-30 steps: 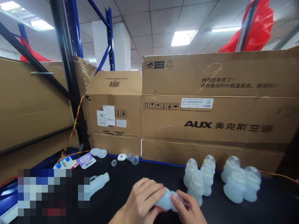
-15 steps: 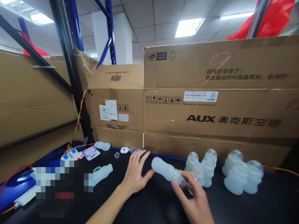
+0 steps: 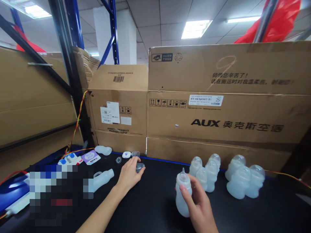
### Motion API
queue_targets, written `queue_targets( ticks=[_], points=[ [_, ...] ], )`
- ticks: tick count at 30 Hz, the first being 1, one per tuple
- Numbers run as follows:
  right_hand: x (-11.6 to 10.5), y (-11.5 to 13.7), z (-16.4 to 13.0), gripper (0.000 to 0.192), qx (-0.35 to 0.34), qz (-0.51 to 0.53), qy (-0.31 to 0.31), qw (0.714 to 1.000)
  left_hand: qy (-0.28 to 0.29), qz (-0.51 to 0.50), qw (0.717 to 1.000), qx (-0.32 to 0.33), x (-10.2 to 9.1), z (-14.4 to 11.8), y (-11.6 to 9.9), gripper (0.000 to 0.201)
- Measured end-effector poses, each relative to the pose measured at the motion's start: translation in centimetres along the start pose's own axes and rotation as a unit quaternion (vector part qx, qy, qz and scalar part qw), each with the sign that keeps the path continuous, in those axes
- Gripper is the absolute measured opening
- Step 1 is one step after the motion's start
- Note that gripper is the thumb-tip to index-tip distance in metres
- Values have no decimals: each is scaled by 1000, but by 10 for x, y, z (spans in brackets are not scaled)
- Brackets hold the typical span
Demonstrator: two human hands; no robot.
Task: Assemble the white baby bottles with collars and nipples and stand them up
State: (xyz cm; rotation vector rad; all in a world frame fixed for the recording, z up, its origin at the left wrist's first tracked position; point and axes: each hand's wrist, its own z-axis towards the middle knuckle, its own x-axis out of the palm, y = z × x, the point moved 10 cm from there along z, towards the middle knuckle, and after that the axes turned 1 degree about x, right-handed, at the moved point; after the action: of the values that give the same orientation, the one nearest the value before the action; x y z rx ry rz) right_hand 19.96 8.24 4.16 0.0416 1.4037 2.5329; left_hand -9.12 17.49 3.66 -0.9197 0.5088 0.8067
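My right hand [image 3: 198,202] is closed around a frosted baby bottle [image 3: 182,197], which stands nearly upright with a clear nipple [image 3: 183,171] pointing up and no cap over it. Farther left, my left hand [image 3: 130,173] has its thumb and fingers around a clear domed bottle cap [image 3: 140,167] on the black tabletop. Just behind those fingers lies another clear cap [image 3: 135,154], partly covered by them. A small white oval device [image 3: 126,155] and a small round ring-like part [image 3: 118,160] rest near the left fingertips.
Capped bottles stand in two groups at right, a nearer cluster [image 3: 201,176] and a farther-right one [image 3: 239,183]. At left lie a handled bottle [image 3: 104,179], another bottle body [image 3: 103,150], a purple card [image 3: 91,157] and cables. A cardboard wall [image 3: 170,145] closes off the back.
My right hand has turned the bottle from lying sideways to upright, nipple up. My left hand has moved left from beside the bottle and closed on a clear cap. The view has shifted slightly.
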Motion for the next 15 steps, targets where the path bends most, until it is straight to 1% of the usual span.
queue_targets(
  ticks=[2, 3, 5, 6, 8, 10, 11, 12, 13, 15],
  points=[
    [5, 3, -1, 30, -3, -3, 15, 1000, 11, -47, 998, -30, 2, -1, 5, 37],
    [7, 4, -2, 29, -6, -7, 23, 1000, 15, -74, 996, -45, 4, -1, 7, 39],
    [11, 5, -3, 29, -9, -17, 39, 999, 23, -137, 987, -78, 8, -1, 11, 36],
    [13, 4, -4, 29, -8, -25, 48, 999, 27, -174, 980, -96, 11, 0, 12, 36],
    [16, 4, -5, 29, -3, -40, 61, 997, 48, -256, 956, -132, 19, -2, 8, 49],
    [21, 3, -7, 30, 4, -56, 86, 995, 90, -332, 925, -159, 28, -6, -6, 63],
    [24, 3, -8, 30, 7, -65, 102, 993, 118, -383, 899, -178, 34, -10, -15, 67],
    [28, 3, -9, 30, 8, -74, 120, 990, 143, -439, 865, -198, 39, -15, -25, 69],
    [31, 3, -11, 30, 8, -84, 138, 987, 162, -505, 818, -222, 44, -21, -36, 70],
    [38, 4, -14, 30, 2, -106, 169, 980, 159, -619, 726, -256, 46, -30, -55, 68]
  ],
)
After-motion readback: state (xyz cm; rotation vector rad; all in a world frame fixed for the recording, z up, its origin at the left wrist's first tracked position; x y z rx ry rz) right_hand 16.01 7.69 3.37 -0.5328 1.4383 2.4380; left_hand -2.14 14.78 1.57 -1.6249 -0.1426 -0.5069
